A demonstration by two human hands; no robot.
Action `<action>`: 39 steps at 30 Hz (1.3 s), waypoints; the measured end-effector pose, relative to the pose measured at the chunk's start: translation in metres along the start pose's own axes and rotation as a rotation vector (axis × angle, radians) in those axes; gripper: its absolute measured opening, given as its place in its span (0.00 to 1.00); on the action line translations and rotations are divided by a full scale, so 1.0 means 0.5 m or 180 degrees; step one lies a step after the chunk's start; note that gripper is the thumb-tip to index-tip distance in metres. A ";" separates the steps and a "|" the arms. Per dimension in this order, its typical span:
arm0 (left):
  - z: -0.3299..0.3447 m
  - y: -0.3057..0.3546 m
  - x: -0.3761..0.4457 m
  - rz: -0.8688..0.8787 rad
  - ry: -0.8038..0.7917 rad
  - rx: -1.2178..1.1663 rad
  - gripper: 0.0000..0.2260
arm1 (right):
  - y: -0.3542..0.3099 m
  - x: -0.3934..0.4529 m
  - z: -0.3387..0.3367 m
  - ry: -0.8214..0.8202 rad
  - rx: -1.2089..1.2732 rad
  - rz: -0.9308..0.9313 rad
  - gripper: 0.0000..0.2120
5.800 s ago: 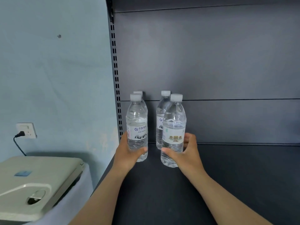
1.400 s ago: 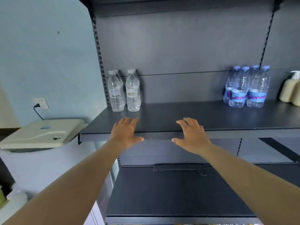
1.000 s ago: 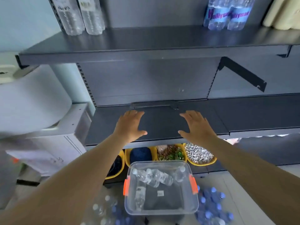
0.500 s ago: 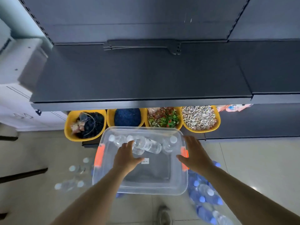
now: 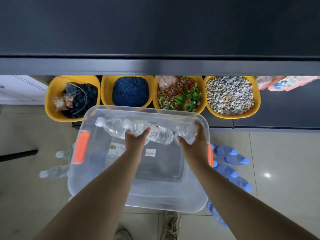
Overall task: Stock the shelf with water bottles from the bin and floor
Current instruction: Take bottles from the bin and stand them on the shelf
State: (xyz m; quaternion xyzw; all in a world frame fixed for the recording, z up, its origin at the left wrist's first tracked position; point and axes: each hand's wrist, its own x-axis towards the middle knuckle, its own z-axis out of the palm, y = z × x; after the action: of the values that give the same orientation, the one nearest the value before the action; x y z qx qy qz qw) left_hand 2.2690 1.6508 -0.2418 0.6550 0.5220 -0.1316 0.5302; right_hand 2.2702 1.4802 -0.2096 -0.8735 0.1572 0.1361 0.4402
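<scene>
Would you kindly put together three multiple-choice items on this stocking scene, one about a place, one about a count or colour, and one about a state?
1. Where are both hands reaching?
A. Onto the dark shelf
B. Into the clear bin
C. Into a yellow tub

2. How many yellow tubs sit under the shelf edge?
A. Two
B. Four
C. Six

3. How do the clear bottles in the bin lie?
A. On their sides
B. Upright
C. Stacked in a sealed pack

Answers:
1. B: the left hand and right hand are inside the clear bin, on clear bottles.
2. B: four yellow tubs stand in a row beneath the shelf.
3. A: their caps point sideways along the bin's far wall.
</scene>
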 end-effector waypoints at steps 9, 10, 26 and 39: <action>0.036 0.015 0.024 -0.0403 0.0380 -0.0789 0.34 | 0.025 0.034 0.029 0.0113 0.0484 0.0129 0.19; 0.034 0.019 0.023 -0.0546 0.0391 -0.0785 0.34 | 0.026 0.036 0.031 0.0136 0.0494 0.0095 0.18; -0.069 0.012 -0.101 0.0981 0.0201 0.0325 0.20 | -0.036 -0.032 -0.027 -0.0351 0.0374 -0.0408 0.15; -0.308 0.052 -0.219 0.1479 -0.0085 -0.0070 0.23 | -0.135 -0.163 -0.107 -0.0773 -0.0914 -0.0694 0.19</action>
State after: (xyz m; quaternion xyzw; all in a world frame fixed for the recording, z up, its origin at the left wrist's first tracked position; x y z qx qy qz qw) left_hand 2.1855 1.7221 -0.0857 0.7500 0.3515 -0.0089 0.5603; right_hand 2.2277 1.4874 -0.0992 -0.9162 -0.0134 0.2129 0.3391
